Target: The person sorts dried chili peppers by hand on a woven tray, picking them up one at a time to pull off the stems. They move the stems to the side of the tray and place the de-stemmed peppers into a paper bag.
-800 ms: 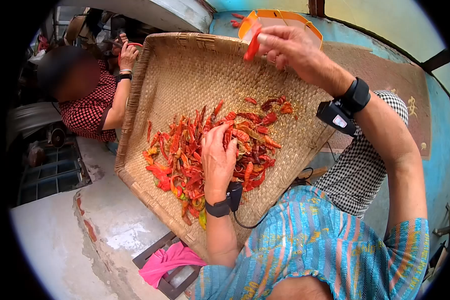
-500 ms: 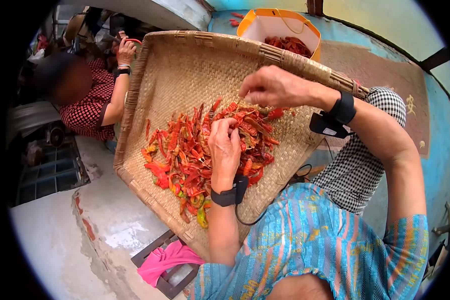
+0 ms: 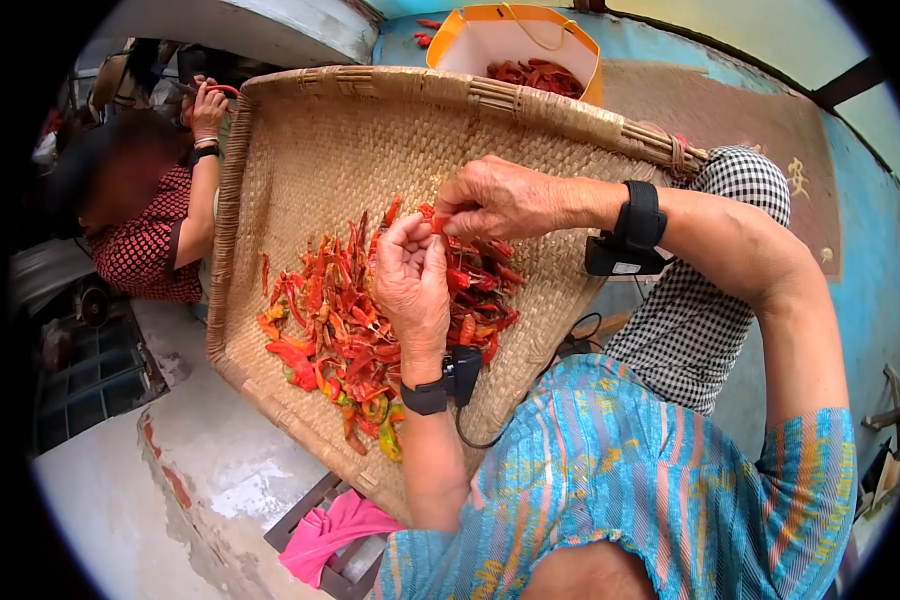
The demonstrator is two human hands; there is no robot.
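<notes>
My left hand (image 3: 413, 285) and my right hand (image 3: 495, 203) meet above a heap of dried red chilies (image 3: 345, 320), some of them orange or yellow-green. Between their fingertips is a small red dried chili (image 3: 437, 226), pinched from both sides and partly hidden by the fingers. The heap lies on a large woven bamboo winnowing basket (image 3: 310, 150) with a thick bound rim. Both wrists wear black straps with a small box.
Beyond the rim stands an orange-and-white bag (image 3: 470, 45) with dried chilies inside. At left, another person (image 3: 155, 230) in a dotted red top has a hand near the rim. A pink cloth (image 3: 335, 530) hangs over a dark frame below the basket.
My right hand has come down and left to my left hand. My left hand has lifted slightly off the heap, and both now pinch a chili. The whole view has shifted slightly.
</notes>
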